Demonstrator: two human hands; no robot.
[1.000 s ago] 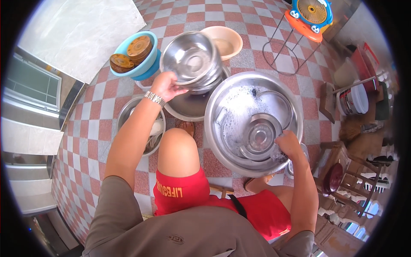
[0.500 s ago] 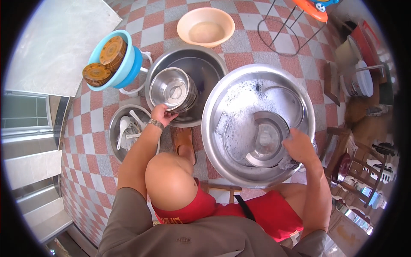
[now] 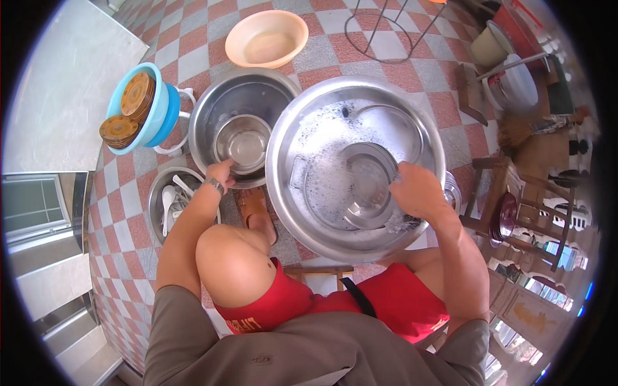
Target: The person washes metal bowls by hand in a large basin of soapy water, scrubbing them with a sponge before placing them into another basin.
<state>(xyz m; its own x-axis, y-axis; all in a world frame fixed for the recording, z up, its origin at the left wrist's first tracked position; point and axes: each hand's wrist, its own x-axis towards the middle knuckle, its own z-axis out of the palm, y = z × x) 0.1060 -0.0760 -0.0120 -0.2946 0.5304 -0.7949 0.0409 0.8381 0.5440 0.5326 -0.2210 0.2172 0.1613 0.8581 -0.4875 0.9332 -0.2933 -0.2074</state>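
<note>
Inside a steel basin of water [image 3: 273, 76] rests a shiny metal bowl [image 3: 246, 147], now sitting level. My left hand [image 3: 220, 175] grips that bowl's near-left rim. On the right, a large steel tub [image 3: 427, 122] holds foamy, soapy water. My right hand [image 3: 420, 191] is closed on the right edge of a stack of metal bowls [image 3: 385, 156] lying partly under the suds. Its fingertips are hidden behind the hand. A wide round metal lid or pan [image 3: 420, 132] shows in the foam beyond that stack.
A metal bowl of white spoons [image 3: 168, 198] stands left of my foot. Farther left, brown plates [image 3: 136, 95] sit in a light-blue basin [image 3: 111, 103] on a blue stool. A peach basin [image 3: 296, 29] lies beyond on the checkered tiles; wooden stools [image 3: 492, 174] stand at right.
My left hand has lowered the tilted bowl, so it now lies level in the water basin. My right hand keeps its hold. The whole view has shifted a little.
</note>
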